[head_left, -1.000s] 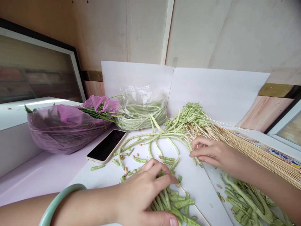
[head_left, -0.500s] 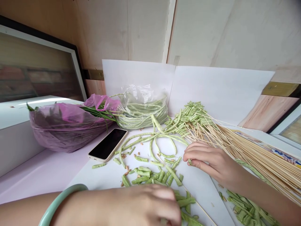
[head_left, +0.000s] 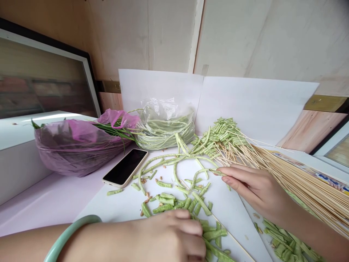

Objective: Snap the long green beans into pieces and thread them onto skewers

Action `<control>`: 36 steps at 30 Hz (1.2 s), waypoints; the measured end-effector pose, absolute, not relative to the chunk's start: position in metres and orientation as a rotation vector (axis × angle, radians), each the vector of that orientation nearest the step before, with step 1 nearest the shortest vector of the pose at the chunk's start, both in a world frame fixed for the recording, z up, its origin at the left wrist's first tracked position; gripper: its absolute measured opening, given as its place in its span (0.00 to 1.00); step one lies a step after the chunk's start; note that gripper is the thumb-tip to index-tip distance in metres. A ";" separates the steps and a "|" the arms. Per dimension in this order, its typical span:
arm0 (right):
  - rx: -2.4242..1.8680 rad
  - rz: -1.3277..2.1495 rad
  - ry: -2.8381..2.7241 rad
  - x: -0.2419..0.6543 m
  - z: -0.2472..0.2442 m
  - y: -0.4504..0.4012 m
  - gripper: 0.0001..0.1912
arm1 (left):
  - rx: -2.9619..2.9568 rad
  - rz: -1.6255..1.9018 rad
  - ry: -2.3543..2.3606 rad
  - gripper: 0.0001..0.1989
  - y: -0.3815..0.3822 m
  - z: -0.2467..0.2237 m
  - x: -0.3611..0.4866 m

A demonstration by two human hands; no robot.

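Phone (head_left: pixel 125 168), pale case, dark screen up, flat on the tabletop (head_left: pixel 54 198). Just beside it, purple plastic bag (head_left: pixel 73 151), green stalks (head_left: pixel 116 131) poking from its open end. Framed window (head_left: pixel 40 78) at far left. Behind, two white boards (head_left: pixel 160 91) upright before pale wall (head_left: pixel 231 36), tape (head_left: pixel 205 70) at their top seam.

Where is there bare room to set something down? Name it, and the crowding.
Bare: the lilac tabletop between the purple plastic bag and the round green bangle; the white sheet between bangle and black phone. Crowded: the middle, with cut green bean pieces, and the right, with wooden skewers.
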State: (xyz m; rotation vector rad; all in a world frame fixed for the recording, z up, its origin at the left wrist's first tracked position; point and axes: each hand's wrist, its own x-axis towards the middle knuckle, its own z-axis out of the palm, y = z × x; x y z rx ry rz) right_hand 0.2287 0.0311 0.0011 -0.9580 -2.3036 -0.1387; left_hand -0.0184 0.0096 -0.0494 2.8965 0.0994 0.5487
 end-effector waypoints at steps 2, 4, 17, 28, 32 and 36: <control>-0.952 -0.142 -2.316 0.227 0.001 0.028 0.11 | 3.045 0.575 0.199 0.15 0.012 -0.048 -0.020; -0.942 -0.152 -2.338 0.224 0.000 0.024 0.11 | 3.071 0.613 0.328 0.13 0.014 -0.048 -0.020; -0.810 -0.337 -2.499 0.197 -0.008 -0.002 0.17 | 2.504 0.970 0.772 0.14 0.009 -0.039 -0.024; -0.779 -0.376 -2.523 0.185 -0.023 -0.008 0.16 | 2.600 0.891 0.809 0.10 0.010 -0.038 -0.022; -0.718 -0.465 -2.519 0.180 -0.022 -0.015 0.18 | 2.704 0.876 0.553 0.16 0.012 -0.041 -0.022; -0.615 -0.445 -2.648 0.181 -0.020 -0.023 0.19 | 2.779 0.863 0.089 0.19 0.018 -0.041 -0.018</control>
